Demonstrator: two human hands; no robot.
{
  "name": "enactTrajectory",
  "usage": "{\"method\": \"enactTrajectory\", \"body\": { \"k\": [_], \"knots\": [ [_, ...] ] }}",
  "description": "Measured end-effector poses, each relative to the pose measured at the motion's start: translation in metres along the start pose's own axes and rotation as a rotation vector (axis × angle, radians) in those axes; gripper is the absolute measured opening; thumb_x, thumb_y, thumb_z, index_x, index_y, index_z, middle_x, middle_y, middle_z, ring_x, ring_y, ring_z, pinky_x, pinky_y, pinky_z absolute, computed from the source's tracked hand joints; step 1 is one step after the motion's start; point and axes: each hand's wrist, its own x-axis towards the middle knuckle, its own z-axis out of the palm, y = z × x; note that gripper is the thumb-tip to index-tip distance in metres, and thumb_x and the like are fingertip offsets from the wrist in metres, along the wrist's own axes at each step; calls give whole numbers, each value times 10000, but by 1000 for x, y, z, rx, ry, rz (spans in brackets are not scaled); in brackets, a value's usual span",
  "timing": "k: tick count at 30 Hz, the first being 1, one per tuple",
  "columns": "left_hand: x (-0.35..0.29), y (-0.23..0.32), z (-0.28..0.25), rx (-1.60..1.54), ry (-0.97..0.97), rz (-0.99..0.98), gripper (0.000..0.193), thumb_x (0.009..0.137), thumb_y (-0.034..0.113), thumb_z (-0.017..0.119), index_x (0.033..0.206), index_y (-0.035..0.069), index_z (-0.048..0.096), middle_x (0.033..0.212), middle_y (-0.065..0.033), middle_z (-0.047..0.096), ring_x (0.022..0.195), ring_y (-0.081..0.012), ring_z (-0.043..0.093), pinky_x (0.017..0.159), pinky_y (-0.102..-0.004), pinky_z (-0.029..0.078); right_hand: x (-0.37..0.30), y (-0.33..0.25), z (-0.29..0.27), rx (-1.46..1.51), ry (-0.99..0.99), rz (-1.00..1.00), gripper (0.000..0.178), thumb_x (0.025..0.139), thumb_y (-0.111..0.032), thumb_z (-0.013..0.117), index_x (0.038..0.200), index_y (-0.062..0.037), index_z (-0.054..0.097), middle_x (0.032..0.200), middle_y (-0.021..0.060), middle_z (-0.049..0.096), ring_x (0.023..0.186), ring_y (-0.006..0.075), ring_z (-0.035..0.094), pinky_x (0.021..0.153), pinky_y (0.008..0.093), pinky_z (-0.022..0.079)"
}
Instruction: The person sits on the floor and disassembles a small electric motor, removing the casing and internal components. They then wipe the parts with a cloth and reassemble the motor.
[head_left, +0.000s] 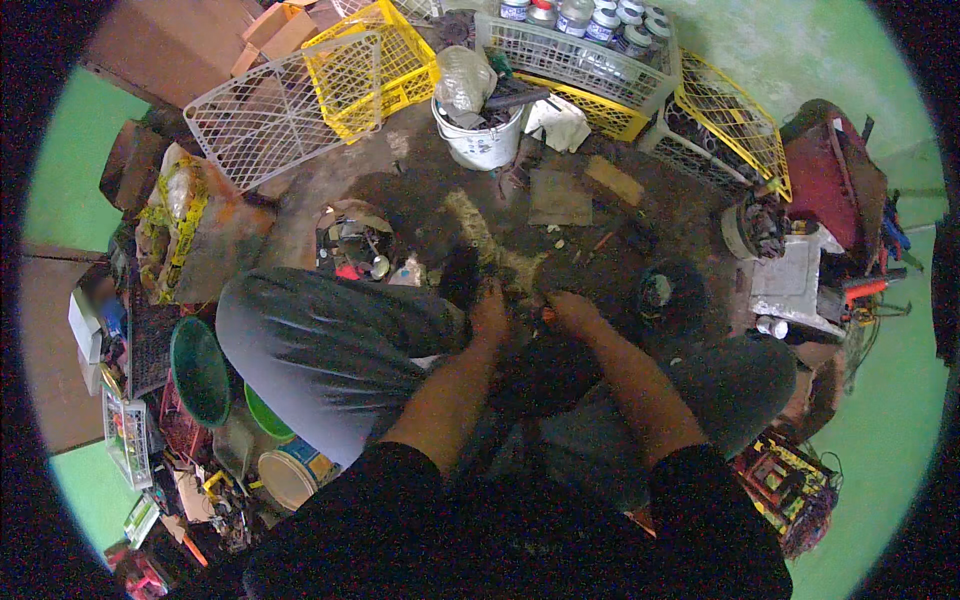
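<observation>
Both my hands are low between my bent knees, close together over the dark floor. My left hand [490, 318] is closed, its fingers curled down around something dark that I cannot make out. Just to its right, my right hand [574, 314] is closed on a small orange piece [548, 315], of which only a bit shows at the fingers. Shadow hides the rest of it. A round container of mixed small parts [352, 243] stands beyond my left knee, and a dark round bowl [672, 296] sits right of my right hand.
Ahead stand a white bucket [478, 150] filled with scrap, a yellow crate [372, 75] and a grey crate [590, 58] of jars. A flat square piece [560, 197] and a block [614, 181] lie on the floor. Green basins [199, 373] are at left, a pale metal box [793, 280] at right.
</observation>
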Motion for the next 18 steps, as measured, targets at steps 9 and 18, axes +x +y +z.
{"method": "enactTrajectory", "body": {
  "k": [9,18],
  "knots": [
    [-8,4,-6,39,-96,177,735,815,46,706,1474,148,398,1516,-147,396,1321,-369,485,1021,-500,488,-3,6,-4,-27,-107,132,475,868,-281,689,1276,-69,571,1135,210,661,1040,417,649,863,529,534],
    [-13,16,35,284,-55,490,530,910,135,566,1431,168,476,1470,-110,474,1322,-334,498,1067,-564,420,1,39,25,-51,-70,125,408,877,-219,657,1245,-58,583,1151,202,657,1067,408,643,880,525,537]
  ]
}}
